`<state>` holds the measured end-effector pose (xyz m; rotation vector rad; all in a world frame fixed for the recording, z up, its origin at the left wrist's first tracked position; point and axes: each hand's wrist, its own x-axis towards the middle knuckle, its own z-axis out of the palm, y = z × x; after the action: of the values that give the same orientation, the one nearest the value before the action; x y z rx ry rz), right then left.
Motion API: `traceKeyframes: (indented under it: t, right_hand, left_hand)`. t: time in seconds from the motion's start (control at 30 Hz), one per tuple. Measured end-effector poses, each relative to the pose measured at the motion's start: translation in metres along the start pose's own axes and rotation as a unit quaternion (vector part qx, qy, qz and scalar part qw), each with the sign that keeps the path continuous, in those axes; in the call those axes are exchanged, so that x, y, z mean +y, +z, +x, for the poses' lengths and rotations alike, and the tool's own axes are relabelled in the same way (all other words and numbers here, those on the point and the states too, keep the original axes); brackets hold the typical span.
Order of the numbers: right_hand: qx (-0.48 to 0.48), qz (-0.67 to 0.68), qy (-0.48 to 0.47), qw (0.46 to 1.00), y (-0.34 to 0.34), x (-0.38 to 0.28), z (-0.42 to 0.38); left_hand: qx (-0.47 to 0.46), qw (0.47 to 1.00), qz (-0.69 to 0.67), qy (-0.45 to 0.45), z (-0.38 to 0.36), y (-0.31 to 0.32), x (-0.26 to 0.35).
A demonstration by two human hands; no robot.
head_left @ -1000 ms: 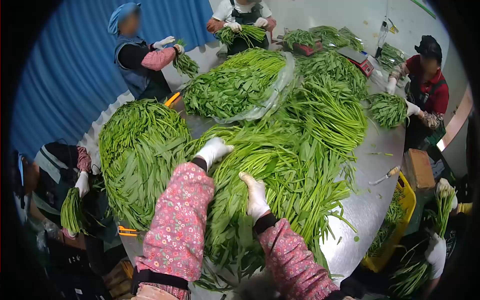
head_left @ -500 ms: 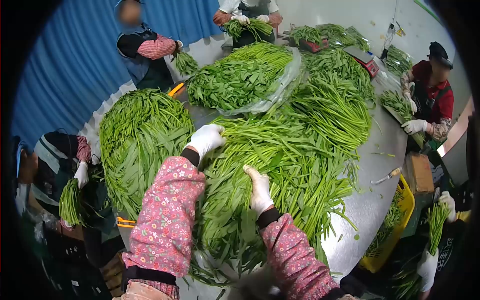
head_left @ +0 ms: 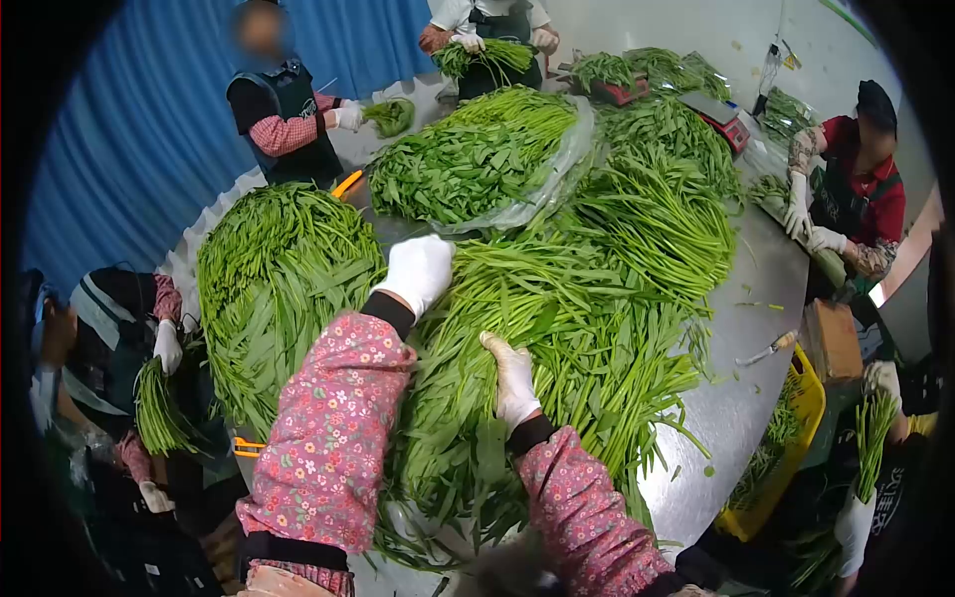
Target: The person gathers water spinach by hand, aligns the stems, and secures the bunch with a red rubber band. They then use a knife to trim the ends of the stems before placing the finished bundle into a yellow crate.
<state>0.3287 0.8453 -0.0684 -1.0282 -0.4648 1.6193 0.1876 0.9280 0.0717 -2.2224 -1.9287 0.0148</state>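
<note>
A big heap of long green leafy stalks lies on the steel table in front of me. My left hand, in a white glove, reaches over the far left side of this heap and presses down on the stalks. My right hand, also gloved, rests flat on the heap nearer to me, fingers closed around some stalks. Both my sleeves are pink with a flower print.
Other heaps lie at the left and on clear plastic at the back. Several people around the table hold bunches. A knife lies at the right, by a brown box and a yellow crate. A red scale stands behind.
My left hand has moved further up and over the heap. My right hand has stayed almost in place. The person at the right has put a bunch down on the table.
</note>
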Motion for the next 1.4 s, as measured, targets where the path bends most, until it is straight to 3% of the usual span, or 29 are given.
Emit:
traceKeyframes:
  t: [0.13, 0.17, 0.23, 0.27, 0.3, 0.33, 0.4, 0.5, 0.57, 0.6, 0.63, 0.7, 0.77, 0.83, 0.87, 0.93, 0.97, 1.0, 1.07, 1.17, 1.2, 1.23, 1.27, 1.3, 1.33, 1.4]
  right_hand:
    - [-0.001, -0.016, 0.001, 1.0, -0.001, -0.003, -0.003]
    - [-0.01, -0.01, -0.002, 1.0, 0.0, -0.003, -0.004]
    - [-0.026, 0.002, -0.013, 1.0, -0.001, -0.001, -0.002]
    - [-0.019, 0.002, -0.01, 1.0, 0.0, -0.002, -0.003]
    - [-0.011, 0.002, -0.007, 1.0, 0.001, -0.002, -0.005]
    - [-0.004, 0.002, -0.005, 1.0, 0.002, -0.004, -0.005]
    - [-0.018, 0.008, -0.01, 1.0, 0.002, -0.007, -0.007]
    - [-0.039, 0.024, 0.008, 0.999, 0.001, -0.015, -0.014]
    - [-0.082, 0.093, 0.04, 0.991, -0.011, -0.008, -0.011]
    - [-0.12, 0.149, 0.076, 0.978, -0.017, -0.003, -0.009]
    - [-0.106, 0.15, 0.07, 0.98, -0.014, -0.011, -0.015]
    - [-0.077, 0.152, 0.058, 0.984, 0.0, -0.039, -0.045]
    - [-0.056, 0.086, 0.003, 0.995, 0.006, -0.052, -0.059]
    - [-0.05, 0.049, -0.028, 0.997, 0.005, -0.056, -0.061]
    - [-0.076, 0.138, 0.043, 0.987, -0.007, -0.051, -0.053]
    - [-0.111, 0.214, 0.078, 0.967, -0.012, -0.056, -0.064]
    - [-0.127, 0.253, 0.096, 0.954, -0.014, -0.058, -0.068]
    - [-0.095, 0.187, 0.04, 0.977, -0.017, -0.056, -0.071]
    - [-0.108, 0.222, 0.089, 0.965, -0.021, -0.059, -0.078]
    - [-0.107, 0.229, 0.095, 0.963, -0.038, -0.051, -0.074]
    - [-0.127, 0.246, 0.089, 0.957, -0.052, -0.043, -0.065]
    - [-0.147, 0.26, 0.084, 0.951, -0.06, -0.039, -0.062]
    - [-0.153, 0.312, 0.106, 0.931, -0.045, -0.063, -0.101]
    - [-0.147, 0.306, 0.058, 0.939, -0.057, -0.052, -0.099]
    - [-0.141, 0.299, 0.054, 0.942, -0.062, -0.057, -0.103]
    - [-0.129, 0.288, 0.06, 0.947, -0.07, -0.064, -0.116]
  left_hand:
    - [0.135, 0.983, -0.099, -0.08, -0.002, -0.031, -0.005]
    - [0.114, 0.971, -0.153, -0.144, 0.001, -0.037, -0.011]
    - [0.0, 0.936, -0.32, -0.145, 0.012, 0.002, -0.051]
    - [-0.076, 0.829, -0.485, -0.267, 0.012, 0.029, -0.046]
    - [-0.145, 0.814, -0.494, -0.269, -0.002, 0.038, -0.036]
    - [-0.11, 0.886, -0.43, -0.136, -0.013, 0.074, -0.035]
    - [-0.106, 0.806, -0.554, -0.176, -0.033, 0.1, -0.006]
    - [-0.004, 0.787, -0.597, -0.156, -0.051, 0.114, 0.016]
    - [0.021, 0.823, -0.539, -0.177, -0.074, 0.096, 0.039]
    - [0.03, 0.815, -0.554, -0.167, -0.092, 0.052, 0.056]
    - [0.021, 0.819, -0.547, -0.169, -0.098, 0.046, 0.062]
    - [0.127, 0.746, -0.629, -0.178, -0.107, 0.054, 0.074]
    - [0.103, 0.656, -0.705, -0.249, -0.108, 0.059, 0.067]
    - [0.121, 0.483, -0.843, -0.203, -0.118, 0.035, 0.077]
    - [0.123, 0.424, -0.874, -0.203, -0.121, 0.027, 0.08]
    - [0.124, 0.302, -0.924, -0.201, -0.128, 0.02, 0.085]
    - [0.156, 0.347, -0.897, -0.225, -0.129, 0.025, 0.087]
    - [0.185, 0.39, -0.867, -0.249, -0.128, 0.035, 0.09]
    - [0.268, 0.483, -0.78, -0.294, -0.121, 0.055, 0.097]
    - [0.129, 0.683, -0.664, -0.275, -0.133, 0.047, 0.113]
    - [0.165, 0.791, -0.538, -0.24, -0.136, 0.042, 0.133]
    - [0.276, 0.868, -0.376, -0.173, -0.14, 0.043, 0.152]
    - [0.236, 0.885, -0.373, -0.147, -0.152, 0.008, 0.163]
    - [0.255, 0.875, -0.383, -0.151, -0.153, 0.006, 0.179]
    - [0.193, 0.901, -0.372, -0.114, -0.159, -0.007, 0.186]
    - [0.219, 0.924, -0.304, -0.072, -0.159, -0.012, 0.205]
